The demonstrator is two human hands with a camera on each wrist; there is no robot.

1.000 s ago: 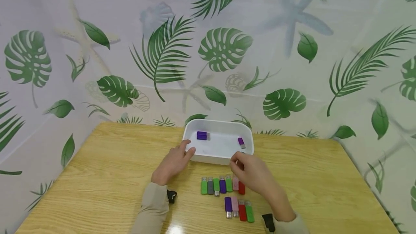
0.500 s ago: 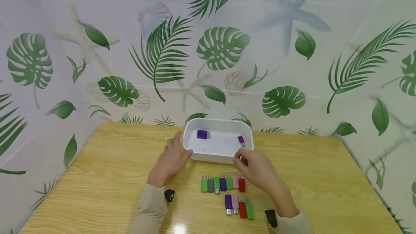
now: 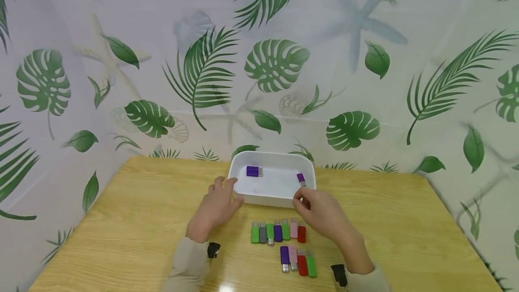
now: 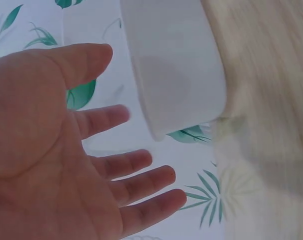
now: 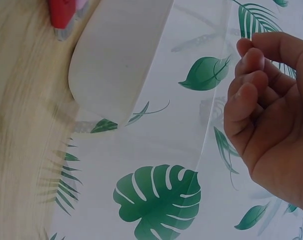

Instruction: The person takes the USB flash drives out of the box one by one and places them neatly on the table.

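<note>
A white tray stands at the back of the table in the head view. Inside it lie a pair of purple USB sticks at the left and another purple USB stick at the right. My left hand is at the tray's front left corner, its fingers spread and holding nothing. At the front right rim hovers my right hand, its fingers curled and thumb against the index fingertip. In the right wrist view nothing shows between these fingers.
Several USB sticks in green, grey, purple, pink and red lie in a row before the tray. A shorter row lies nearer, partly below my right hand. Behind the wooden table hangs a leaf-patterned cloth.
My left hand lifted its fingers off the tray's left rim, spread them, then came back near the corner. My right hand has shifted slightly right. The USB sticks have stayed put.
</note>
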